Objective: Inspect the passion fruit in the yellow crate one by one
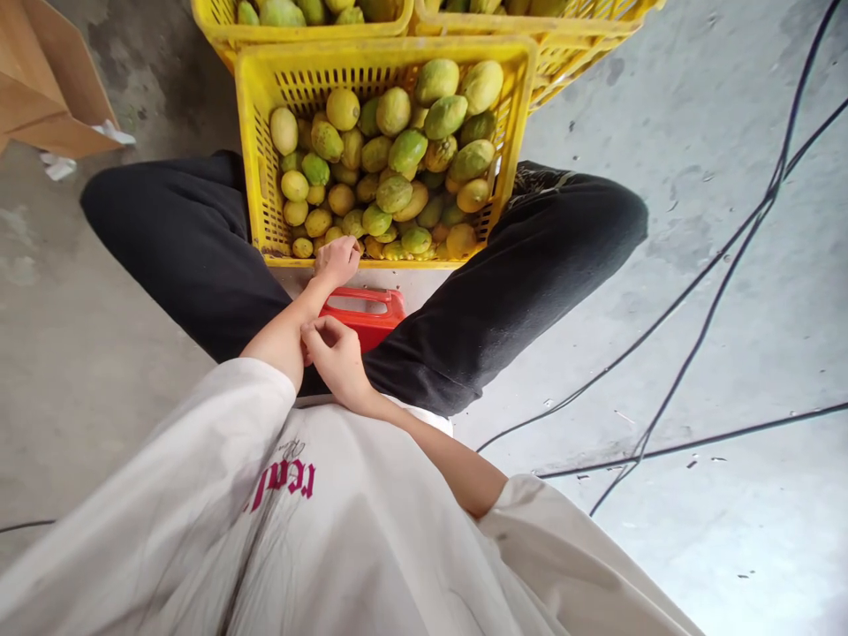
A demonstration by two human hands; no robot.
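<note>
My left hand (338,259) rests at the near rim of a yellow plastic crate (388,51), its fingers curled inward and partly hidden. Nothing I can make out is in it. Against my left forearm lies my right hand (336,358), with its thumb and forefinger bent together and no object visible between them. The crate stands between my legs and holds many oval, lemon-like fruits (394,193) in yellow and green. Below my left hand, a red plastic stool (371,331) with a slot in its top shows between my thighs.
Two more yellow crates, one at back left (305,32) and one at back right (576,44), hold similar fruit. An open cardboard box (59,79) is at the upper left. Black cables (712,305) cross the concrete floor (729,371) on the right.
</note>
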